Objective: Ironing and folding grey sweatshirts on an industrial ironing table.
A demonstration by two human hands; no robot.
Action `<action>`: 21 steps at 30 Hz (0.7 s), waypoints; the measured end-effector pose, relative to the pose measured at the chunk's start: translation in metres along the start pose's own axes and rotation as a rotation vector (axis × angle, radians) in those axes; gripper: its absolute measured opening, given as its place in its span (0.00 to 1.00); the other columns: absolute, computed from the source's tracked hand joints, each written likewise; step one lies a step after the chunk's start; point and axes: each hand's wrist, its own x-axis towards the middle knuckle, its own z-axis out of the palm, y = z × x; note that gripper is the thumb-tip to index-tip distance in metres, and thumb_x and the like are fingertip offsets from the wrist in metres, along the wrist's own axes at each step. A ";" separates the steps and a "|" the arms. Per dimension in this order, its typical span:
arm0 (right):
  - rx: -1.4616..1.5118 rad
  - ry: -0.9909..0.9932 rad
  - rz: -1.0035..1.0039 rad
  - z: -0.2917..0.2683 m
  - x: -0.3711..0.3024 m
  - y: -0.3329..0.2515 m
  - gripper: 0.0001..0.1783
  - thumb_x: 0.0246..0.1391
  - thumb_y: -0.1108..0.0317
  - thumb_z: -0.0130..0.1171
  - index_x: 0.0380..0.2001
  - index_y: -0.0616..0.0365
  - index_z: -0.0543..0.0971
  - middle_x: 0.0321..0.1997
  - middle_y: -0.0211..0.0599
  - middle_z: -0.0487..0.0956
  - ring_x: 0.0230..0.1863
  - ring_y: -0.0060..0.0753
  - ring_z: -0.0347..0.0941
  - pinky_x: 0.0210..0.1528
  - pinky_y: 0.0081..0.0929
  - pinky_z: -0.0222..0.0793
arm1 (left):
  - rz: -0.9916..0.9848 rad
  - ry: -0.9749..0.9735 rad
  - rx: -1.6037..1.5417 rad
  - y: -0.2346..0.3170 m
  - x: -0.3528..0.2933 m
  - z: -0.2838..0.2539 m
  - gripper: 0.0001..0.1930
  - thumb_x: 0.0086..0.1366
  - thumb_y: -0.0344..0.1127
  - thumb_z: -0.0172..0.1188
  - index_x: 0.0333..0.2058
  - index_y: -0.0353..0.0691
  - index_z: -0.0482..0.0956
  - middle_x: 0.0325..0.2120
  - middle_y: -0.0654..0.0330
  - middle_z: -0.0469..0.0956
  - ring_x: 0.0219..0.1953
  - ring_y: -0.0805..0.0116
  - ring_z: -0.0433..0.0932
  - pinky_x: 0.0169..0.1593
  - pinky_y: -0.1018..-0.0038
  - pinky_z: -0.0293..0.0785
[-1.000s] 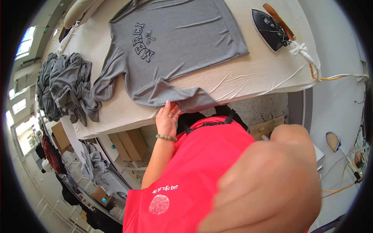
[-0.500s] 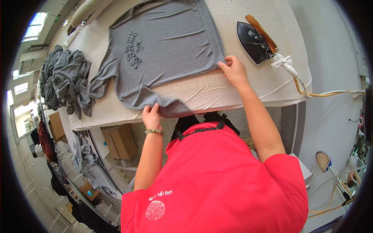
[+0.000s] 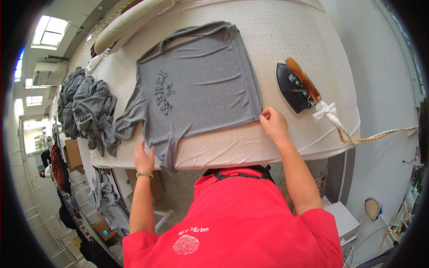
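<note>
A grey sweatshirt (image 3: 205, 85) with dark lettering on its chest lies spread on the padded ironing table, hem to the right and one sleeve hanging over the near edge. My right hand (image 3: 274, 126) pinches the near corner of its hem. Beside the near shoulder and sleeve, my left hand (image 3: 144, 160) is open, fingers stretched out and thumb apart, holding nothing. To the right of the hem rests a black iron (image 3: 292, 89) with a wooden handle.
A heap of crumpled grey garments (image 3: 89, 107) lies at the table's left end. From the iron, a cloth-wrapped hose (image 3: 380, 135) runs off to the right. A padded roll (image 3: 129, 24) sits at the far left of the white-covered table (image 3: 214, 154). Below stand cardboard boxes (image 3: 156, 186).
My left hand has let go of the near sleeve and moved left; the sleeve now hangs down over the edge. My right hand stays at the hem corner. The view has shifted.
</note>
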 end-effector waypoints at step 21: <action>0.083 0.275 -0.107 0.001 0.252 -0.155 0.17 0.64 0.60 0.67 0.45 0.64 0.85 0.38 0.42 0.87 0.40 0.33 0.84 0.46 0.30 0.78 | 0.240 0.432 -0.773 0.343 0.549 0.090 0.11 0.67 0.33 0.61 0.46 0.42 0.85 0.48 0.51 0.83 0.50 0.48 0.82 0.54 0.58 0.78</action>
